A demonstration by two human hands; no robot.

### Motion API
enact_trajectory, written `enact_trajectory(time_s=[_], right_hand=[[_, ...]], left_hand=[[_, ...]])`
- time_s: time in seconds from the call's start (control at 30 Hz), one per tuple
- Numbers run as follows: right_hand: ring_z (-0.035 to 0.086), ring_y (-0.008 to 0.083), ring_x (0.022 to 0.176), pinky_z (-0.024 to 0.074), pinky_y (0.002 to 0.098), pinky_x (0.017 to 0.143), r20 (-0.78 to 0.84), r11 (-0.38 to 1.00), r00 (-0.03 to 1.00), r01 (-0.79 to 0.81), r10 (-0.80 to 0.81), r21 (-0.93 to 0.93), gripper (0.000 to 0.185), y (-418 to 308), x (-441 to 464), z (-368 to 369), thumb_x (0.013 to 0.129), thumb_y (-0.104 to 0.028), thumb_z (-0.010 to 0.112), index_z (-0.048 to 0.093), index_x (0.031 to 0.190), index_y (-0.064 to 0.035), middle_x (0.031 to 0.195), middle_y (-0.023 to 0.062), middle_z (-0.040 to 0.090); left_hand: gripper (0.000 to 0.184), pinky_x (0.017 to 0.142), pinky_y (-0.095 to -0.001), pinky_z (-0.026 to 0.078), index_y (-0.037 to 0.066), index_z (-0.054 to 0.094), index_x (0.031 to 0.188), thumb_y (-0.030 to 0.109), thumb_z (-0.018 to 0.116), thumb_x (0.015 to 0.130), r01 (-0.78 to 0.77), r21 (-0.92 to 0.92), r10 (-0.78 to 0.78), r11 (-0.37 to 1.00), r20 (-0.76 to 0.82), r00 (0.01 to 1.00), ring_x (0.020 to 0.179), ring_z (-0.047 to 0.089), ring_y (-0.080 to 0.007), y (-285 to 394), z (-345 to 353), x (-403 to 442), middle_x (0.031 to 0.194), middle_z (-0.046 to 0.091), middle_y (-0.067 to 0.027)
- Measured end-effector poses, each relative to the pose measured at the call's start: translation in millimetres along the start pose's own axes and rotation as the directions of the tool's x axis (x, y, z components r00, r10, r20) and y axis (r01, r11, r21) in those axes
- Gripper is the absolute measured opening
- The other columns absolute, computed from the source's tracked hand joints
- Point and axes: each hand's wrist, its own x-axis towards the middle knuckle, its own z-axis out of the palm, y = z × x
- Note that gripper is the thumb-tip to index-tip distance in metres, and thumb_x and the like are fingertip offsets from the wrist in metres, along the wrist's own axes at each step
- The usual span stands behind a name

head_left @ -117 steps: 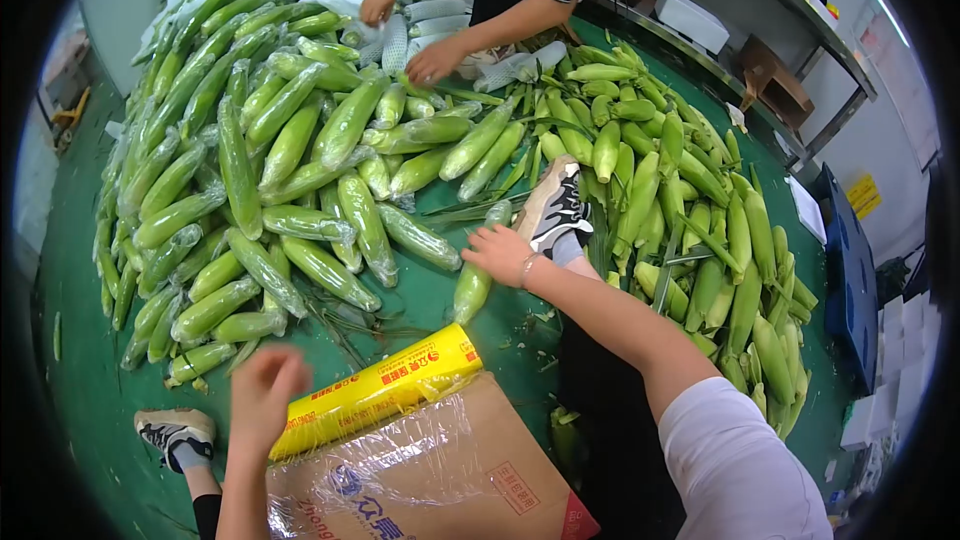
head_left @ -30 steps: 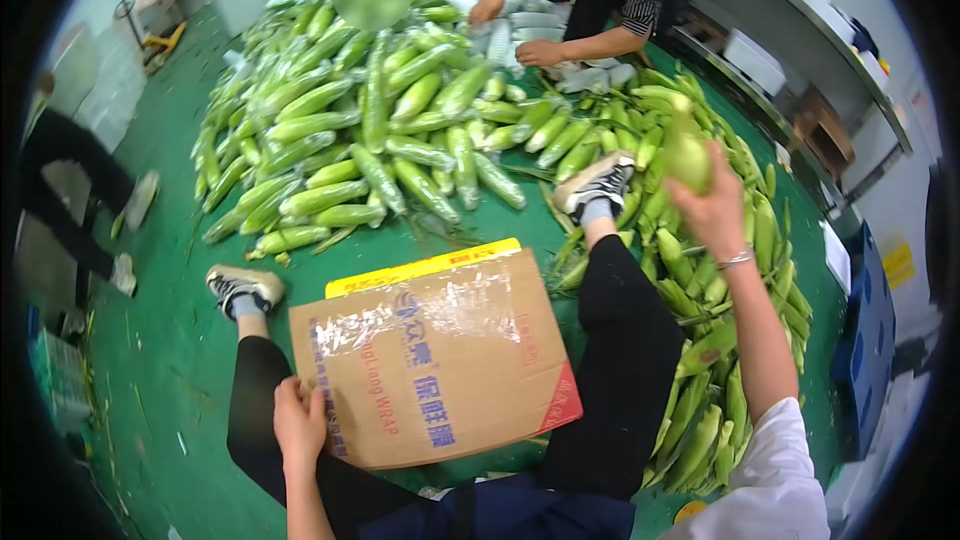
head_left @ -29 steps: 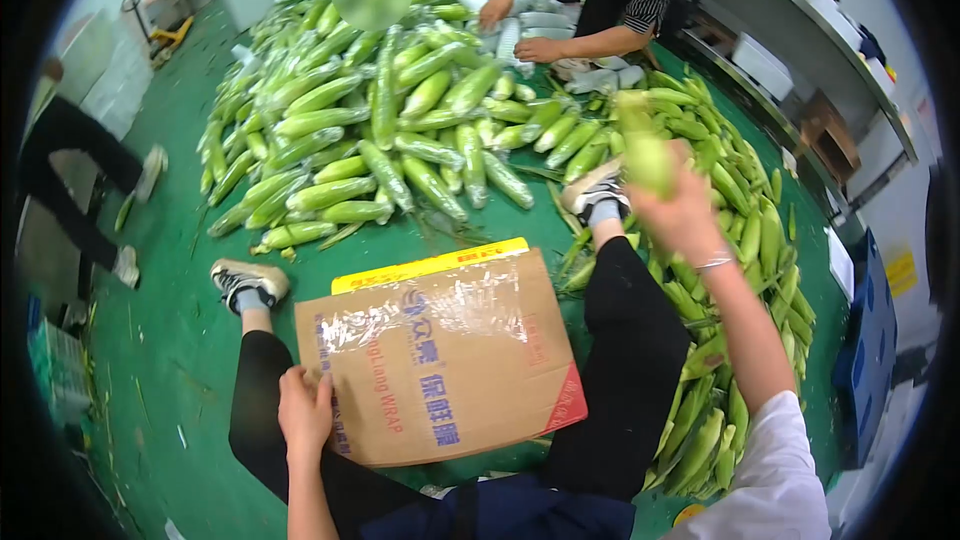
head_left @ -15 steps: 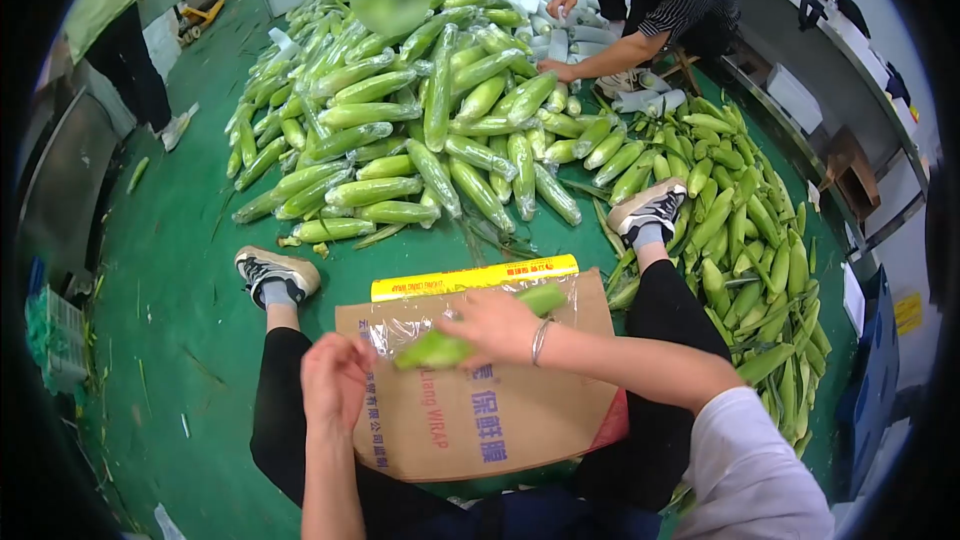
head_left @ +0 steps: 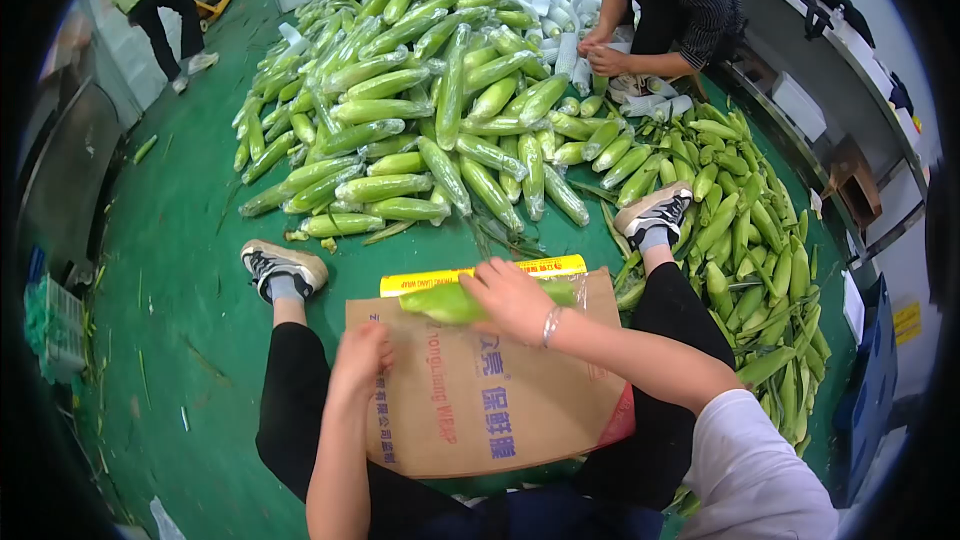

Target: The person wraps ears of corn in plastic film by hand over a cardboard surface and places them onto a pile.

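My right hand [head_left: 508, 300] is wrapped over an ear of corn [head_left: 438, 304] in green husk, lying sideways above the cardboard sheet [head_left: 430, 420] across my lap. Just behind the corn sits a yellow roll of cling wrap [head_left: 552, 266], partly covered by my right hand and the ear. Clear film shows faintly at the ear's right end. My left hand [head_left: 363, 355] is closed at the cardboard's left edge, apart from the corn; whatever its fingers pinch, I cannot make out.
A large heap of film-wrapped corn [head_left: 385, 110] rises ahead. Loose husked-green ears [head_left: 745, 230] are piled at my right. At the back right, a co-worker [head_left: 690, 0] crouches by white wrappers. Another person [head_left: 160, 0] stands far left. A crate [head_left: 62, 335] is at the left.
The ear of corn has moved away from me, up against the wrap roll, with my right hand. My left hand has dropped slightly and closed. The co-worker's hands have come together.
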Motion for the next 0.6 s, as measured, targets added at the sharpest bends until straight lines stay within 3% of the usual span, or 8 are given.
enact_trajectory(time_s=[0.07, 0.17, 0.23, 0.3, 0.33, 0.43, 0.53, 0.6], right_hand=[[0.053, 0.0308, 0.098, 0.0449, 0.0396, 0.083, 0.007, 0.994, 0.996, 0.093, -0.093, 0.049, 0.067, -5.6, -10.7, 5.5, 0.064, -0.032, 0.082, 0.052, 0.117, -0.0034, 0.103, 0.0128, 0.056], [0.053, 0.0312, 0.101, 0.0429, 0.0410, 0.086, 0.118, 0.985, 0.987, 0.088, -0.107, 0.149, 0.065, -8.8, -3.3, -0.9, 0.065, -0.032, 0.081, 0.053, 0.117, -0.0039, 0.104, 0.0129, 0.057], [0.052, 0.0309, 0.100, 0.0412, 0.0424, 0.088, 0.046, 0.990, 0.999, 0.009, -0.016, 0.144, 0.061, -5.1, -4.7, -1.6, 0.067, -0.032, 0.080, 0.054, 0.116, -0.0043, 0.105, 0.0124, 0.056], [0.051, 0.0307, 0.100, 0.0412, 0.0420, 0.089, -0.194, 0.998, 0.980, -0.041, 0.051, 0.056, 0.058, -12.0, -15.4, -13.3, 0.071, -0.030, 0.076, 0.053, 0.118, -0.0046, 0.106, 0.0125, 0.055], [0.050, 0.0309, 0.104, 0.0416, 0.0414, 0.088, -0.258, 0.977, 0.947, -0.161, 0.194, 0.143, 0.046, -19.6, -39.6, -10.2, 0.073, -0.023, 0.075, 0.056, 0.111, -0.0049, 0.110, 0.0143, 0.053], [0.049, 0.0312, 0.106, 0.0411, 0.0426, 0.089, -0.269, 0.860, 0.818, -0.466, 0.509, 0.209, 0.033, -42.9, -105.1, -5.7, 0.075, -0.015, 0.072, 0.057, 0.102, -0.0046, 0.110, 0.0146, 0.053], [0.056, 0.0309, 0.092, 0.0472, 0.0398, 0.082, -0.411, 0.930, 0.852, -0.365, 0.323, -0.026, 0.028, -0.8, -118.5, 6.1, 0.076, -0.010, 0.070, 0.060, 0.101, -0.0035, 0.097, 0.0130, 0.057], [0.060, 0.0260, 0.078, 0.0502, 0.0355, 0.073, -0.426, 0.908, 0.814, -0.418, 0.395, 0.044, 0.021, 43.6, -124.4, -3.6, 0.081, -0.008, 0.066, 0.062, 0.101, -0.0015, 0.088, 0.0108, 0.061]], left_hand=[[0.024, 0.065, -0.0378, 0.051, 0.001, 0.059, 0.086, 0.023, 0.054, 0.092, -0.025, -0.405, -0.017, 0.914, -0.099, 0.995, 0.071, 0.064, -0.0294, 12.8, 0.8, 6.7, 0.076, 0.065, -0.0156], [0.021, 0.066, -0.0325, 0.050, 0.001, 0.059, 0.088, 0.022, 0.055, 0.093, -0.068, -0.870, -0.145, 0.488, -0.158, 0.977, 0.069, 0.062, -0.0236, 29.2, 17.8, -2.1, 0.076, 0.064, -0.0104], [0.036, 0.081, -0.0380, 0.047, -0.002, 0.056, 0.110, 0.026, 0.064, 0.088, -0.272, -0.408, 0.220, 0.872, -0.170, 0.961, 0.090, 0.059, -0.0305, 30.0, 35.2, -2.2, 0.094, 0.062, -0.0143], [0.051, 0.089, -0.0411, 0.043, -0.003, 0.053, 0.120, 0.029, 0.067, 0.084, -0.540, 0.240, 0.558, 0.807, -0.013, 0.829, 0.102, 0.055, -0.0338, 45.5, 33.4, -0.7, 0.107, 0.059, -0.0172], [0.069, 0.094, -0.0444, 0.038, -0.002, 0.048, 0.126, 0.038, 0.074, 0.075, -0.480, 0.208, 0.474, 0.852, 0.082, 0.877, 0.110, 0.048, -0.0363, 47.9, 30.7, -0.4, 0.116, 0.051, -0.0199], [0.078, 0.089, -0.0440, 0.042, 0.001, 0.052, 0.125, 0.047, 0.078, 0.068, -0.518, 0.308, 0.494, 0.798, 0.158, 0.855, 0.104, 0.051, -0.0337, 45.1, 24.1, 9.0, 0.107, 0.054, -0.0170], [0.071, 0.081, -0.0418, 0.045, 0.001, 0.055, 0.115, 0.044, 0.080, 0.064, -0.499, 0.327, 0.467, 0.803, 0.178, 0.866, 0.096, 0.056, -0.0334, 47.2, 21.1, 13.4, 0.097, 0.056, -0.0153], [0.063, 0.076, -0.0425, 0.047, 0.000, 0.057, 0.109, 0.037, 0.082, 0.065, -0.498, 0.333, 0.476, 0.801, 0.149, 0.867, 0.089, 0.058, -0.0348, 46.1, 15.3, 14.4, 0.092, 0.058, -0.0160]])
